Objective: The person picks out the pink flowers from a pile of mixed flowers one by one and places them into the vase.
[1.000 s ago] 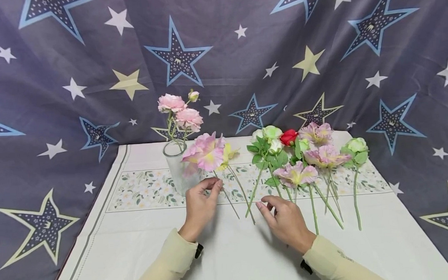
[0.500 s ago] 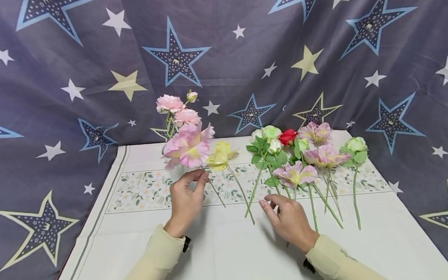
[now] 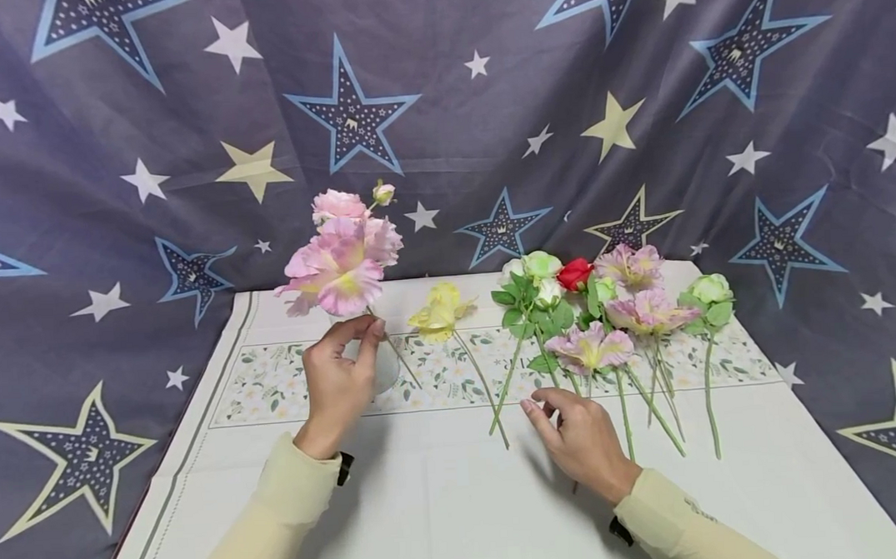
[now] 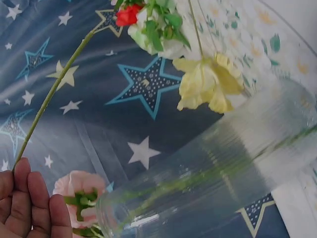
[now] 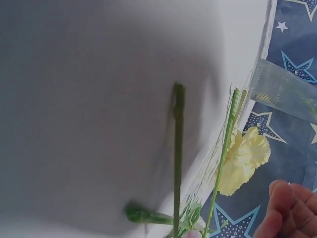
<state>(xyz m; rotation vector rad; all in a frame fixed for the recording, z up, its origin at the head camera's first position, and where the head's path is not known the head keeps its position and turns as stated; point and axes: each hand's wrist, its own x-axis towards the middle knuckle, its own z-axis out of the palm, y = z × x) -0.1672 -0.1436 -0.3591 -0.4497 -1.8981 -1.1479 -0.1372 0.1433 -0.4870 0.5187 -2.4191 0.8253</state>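
My left hand (image 3: 340,380) pinches the thin stem (image 4: 52,94) of a large pink-and-yellow artificial flower (image 3: 331,272) between thumb and fingers. The bloom is held up in front of a clear ribbed glass vase (image 4: 208,168), hiding its mouth in the head view. Pink flowers (image 3: 338,205) with a bud stand in that vase, their green stems visible through the glass. The held stem's lower end hangs free outside the vase. My right hand (image 3: 581,440) hovers over the table beside the lying stems, fingers loosely bent, holding nothing.
A yellow flower (image 3: 440,313) lies right of the vase. Further right are white-green roses (image 3: 543,265), a red rose (image 3: 575,274), several pink-purple flowers (image 3: 589,347) and a separate green-white rose (image 3: 711,289). Under them runs a floral-printed band (image 3: 272,383) on the white tablecloth (image 3: 442,496). A star-patterned curtain (image 3: 424,80) hangs behind.
My left hand has carried the pink-and-yellow flower leftward and up, from beside the yellow flower to in front of the vase. My right hand has barely moved.
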